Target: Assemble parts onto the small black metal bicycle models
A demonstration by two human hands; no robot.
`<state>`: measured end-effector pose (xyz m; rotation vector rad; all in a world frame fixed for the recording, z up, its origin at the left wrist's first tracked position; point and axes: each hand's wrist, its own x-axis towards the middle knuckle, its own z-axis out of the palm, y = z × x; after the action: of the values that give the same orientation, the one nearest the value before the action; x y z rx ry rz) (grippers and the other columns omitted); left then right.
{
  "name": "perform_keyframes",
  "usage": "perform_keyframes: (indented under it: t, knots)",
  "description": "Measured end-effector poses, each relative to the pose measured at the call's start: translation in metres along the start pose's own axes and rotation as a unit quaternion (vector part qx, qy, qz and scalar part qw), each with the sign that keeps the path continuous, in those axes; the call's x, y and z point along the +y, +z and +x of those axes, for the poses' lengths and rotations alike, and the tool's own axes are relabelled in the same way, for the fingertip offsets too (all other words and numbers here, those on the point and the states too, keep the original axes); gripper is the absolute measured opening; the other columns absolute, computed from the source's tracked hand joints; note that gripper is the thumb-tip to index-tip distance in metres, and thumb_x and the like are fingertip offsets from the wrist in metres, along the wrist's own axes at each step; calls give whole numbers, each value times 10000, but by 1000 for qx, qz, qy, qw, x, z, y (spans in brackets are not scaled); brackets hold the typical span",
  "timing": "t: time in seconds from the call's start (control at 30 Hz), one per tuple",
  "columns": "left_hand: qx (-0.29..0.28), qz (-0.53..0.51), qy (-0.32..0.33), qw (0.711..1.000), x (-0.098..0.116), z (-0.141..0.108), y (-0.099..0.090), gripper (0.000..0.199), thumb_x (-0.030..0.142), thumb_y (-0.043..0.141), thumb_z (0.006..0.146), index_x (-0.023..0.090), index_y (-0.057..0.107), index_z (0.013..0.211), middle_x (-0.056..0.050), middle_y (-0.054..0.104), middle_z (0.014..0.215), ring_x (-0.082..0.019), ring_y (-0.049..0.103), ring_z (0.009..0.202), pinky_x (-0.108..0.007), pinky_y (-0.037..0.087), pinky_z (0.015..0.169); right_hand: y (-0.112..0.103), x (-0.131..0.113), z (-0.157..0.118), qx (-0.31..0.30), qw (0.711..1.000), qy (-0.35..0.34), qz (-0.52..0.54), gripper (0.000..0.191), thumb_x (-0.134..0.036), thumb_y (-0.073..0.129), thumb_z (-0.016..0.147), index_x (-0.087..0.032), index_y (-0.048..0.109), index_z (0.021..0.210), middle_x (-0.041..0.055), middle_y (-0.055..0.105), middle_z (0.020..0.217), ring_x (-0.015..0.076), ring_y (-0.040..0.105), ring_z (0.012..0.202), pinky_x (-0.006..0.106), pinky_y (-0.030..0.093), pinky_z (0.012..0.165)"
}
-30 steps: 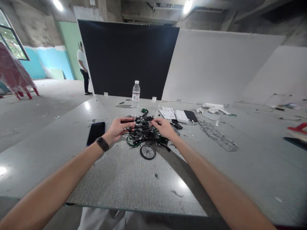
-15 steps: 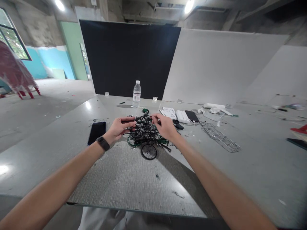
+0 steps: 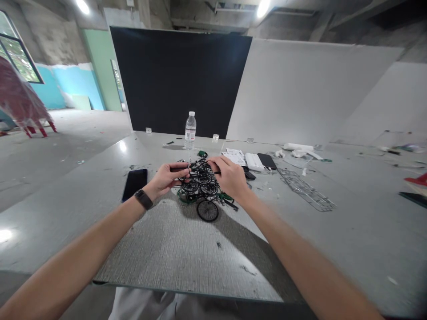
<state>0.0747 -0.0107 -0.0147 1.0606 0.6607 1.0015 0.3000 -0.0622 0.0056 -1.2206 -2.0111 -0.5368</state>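
Seemingly part-built, the dark wheeled assembly lies at twelve o'clock, one wheel at its six — your left hand pinches a thin pale piece; your right hand's grip is unclear.

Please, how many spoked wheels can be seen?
4 visible: the front wheel; behind it, a left wheel, a right wheel and a farther wheel. More may be hidden.

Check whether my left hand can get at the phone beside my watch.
Probably yes: the phone lies uncovered, with nothing between it and the left hand, though those fingers seem to pinch a thin pale piece.
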Motion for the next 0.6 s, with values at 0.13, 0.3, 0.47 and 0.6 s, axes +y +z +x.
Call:
perform_keyframes:
  t: [0.13, 0.3, 0.47, 0.6]
  knots:
    - [-7, 2, -1, 1000, -1, 0, -1, 226, 45, 758, 826, 110, 768, 1042, -91, 768, 935, -133, 698, 747, -304, 615, 753, -1, -5, 0, -15, 1000, -12, 7, 309, -255, 439, 1063, -173, 726, 1145, 103, 762, 1061, 203, 705, 842, 295, 495, 641]
    - [-6, 5, -2, 1000, -2, 2, -3, 233, 53, 771, 818, 112, 766, 1043, -84, 760, 912, -141, 704, 768, -291, 614, 727, 5, -14, -2, -20, 999, -17, 22, 299, -264, 453, 1062, -189, 726, 1160, 92, 765, 1082, 207, 717, 901, 295, 519, 693]
    - [9, 13, -12, 1000, -1, 2, -1, 228, 32, 764, 814, 115, 765, 1026, -66, 746, 860, -132, 689, 719, -291, 612, 693, 8, -18, -4, -8, 999, -17, 29, 292, -273, 457, 1063, -190, 724, 1148, 81, 770, 1064, 198, 721, 893, 286, 513, 683]
    - [-4, 12, -12, 1000, -1, 0, -1, 233, 44, 769, 813, 118, 766, 1033, -90, 759, 946, -143, 694, 765, -324, 621, 753, 7, -18, -3, -2, 999, -11, 30, 297, -277, 450, 1065, -204, 727, 1141, 75, 775, 1044, 202, 719, 874, 295, 509, 668]
